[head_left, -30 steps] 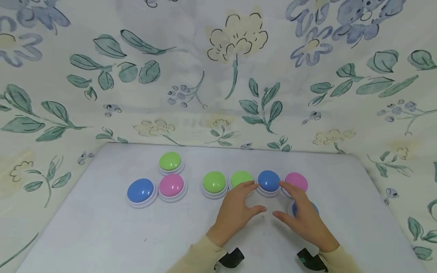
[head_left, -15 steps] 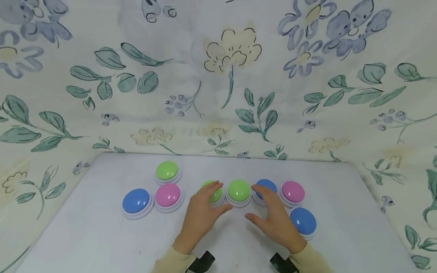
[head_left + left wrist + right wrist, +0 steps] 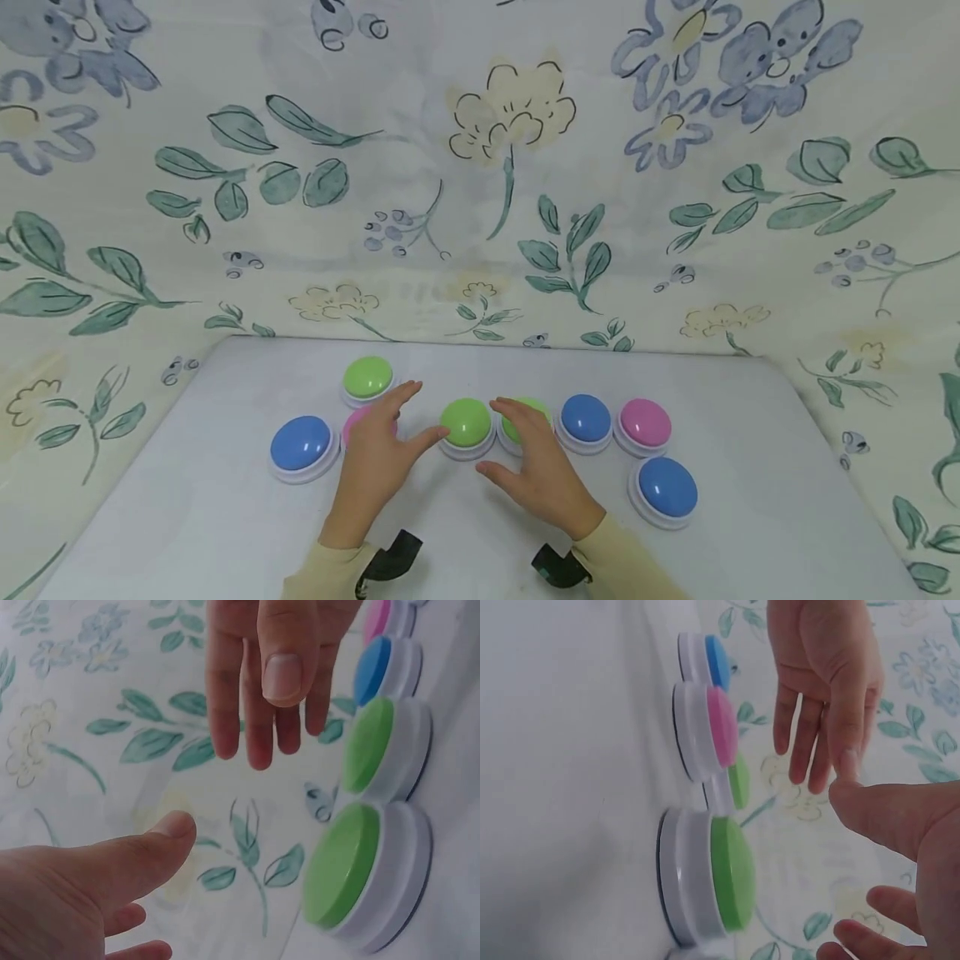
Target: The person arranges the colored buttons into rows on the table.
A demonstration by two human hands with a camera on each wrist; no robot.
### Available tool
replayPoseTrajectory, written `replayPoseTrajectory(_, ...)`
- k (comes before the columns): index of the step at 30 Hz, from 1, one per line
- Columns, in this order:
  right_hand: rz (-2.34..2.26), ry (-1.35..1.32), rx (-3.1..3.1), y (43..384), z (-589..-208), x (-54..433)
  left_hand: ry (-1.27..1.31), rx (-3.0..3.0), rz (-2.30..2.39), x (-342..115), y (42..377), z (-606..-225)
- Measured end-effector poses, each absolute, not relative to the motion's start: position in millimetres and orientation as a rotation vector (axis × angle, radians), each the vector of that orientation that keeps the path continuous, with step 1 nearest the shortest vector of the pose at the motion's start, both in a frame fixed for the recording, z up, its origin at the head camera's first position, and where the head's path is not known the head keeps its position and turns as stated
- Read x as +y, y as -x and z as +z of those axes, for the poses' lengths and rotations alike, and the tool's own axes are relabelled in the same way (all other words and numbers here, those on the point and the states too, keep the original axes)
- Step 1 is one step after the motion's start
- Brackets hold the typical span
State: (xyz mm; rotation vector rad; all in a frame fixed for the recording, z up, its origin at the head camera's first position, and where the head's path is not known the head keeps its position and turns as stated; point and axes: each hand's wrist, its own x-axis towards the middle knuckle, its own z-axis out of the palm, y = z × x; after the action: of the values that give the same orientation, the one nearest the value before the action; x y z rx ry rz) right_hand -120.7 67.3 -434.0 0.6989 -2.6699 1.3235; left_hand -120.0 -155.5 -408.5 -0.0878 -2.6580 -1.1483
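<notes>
Both hands hover over the row of round push buttons in the head view, palms facing each other with a gap between. My left hand [image 3: 375,462] overlaps a pink button [image 3: 352,425], partly hiding it. Its thumb tip overlaps the left edge of a green button [image 3: 467,422]. Extended fingers of my right hand [image 3: 546,479] partly cover a second green button [image 3: 540,410]. Neither hand grips anything. In the left wrist view, the fingers and thumb of both hands stand above the buttons' domes, with the near green dome [image 3: 341,866] at lower right.
On the right are a blue button [image 3: 585,418], a pink button [image 3: 645,422] and another blue button [image 3: 667,487] nearer the front. At left are a blue button [image 3: 300,443] and a green button [image 3: 367,377]. A flowered cloth [image 3: 420,283] hangs behind the white tabletop [image 3: 765,433].
Both hands have moved leftward along the row, from around the blue button past the green ones. The view has tilted up slightly. The buttons keep their places.
</notes>
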Motion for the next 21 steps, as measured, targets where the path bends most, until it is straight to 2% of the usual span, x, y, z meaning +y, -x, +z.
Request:
replayPoseTrajectory(11,1.44,-0.726,-2.716,128.7,-431.1,24.0,-0.075,-2.78,-1.153,-198.2,125.6,-405.1)
replayPoseTrajectory(21,1.439,-0.753,-2.735,131.4,-433.1,-9.8,-0.081,-2.851,-1.202,-224.3,125.5,-404.1)
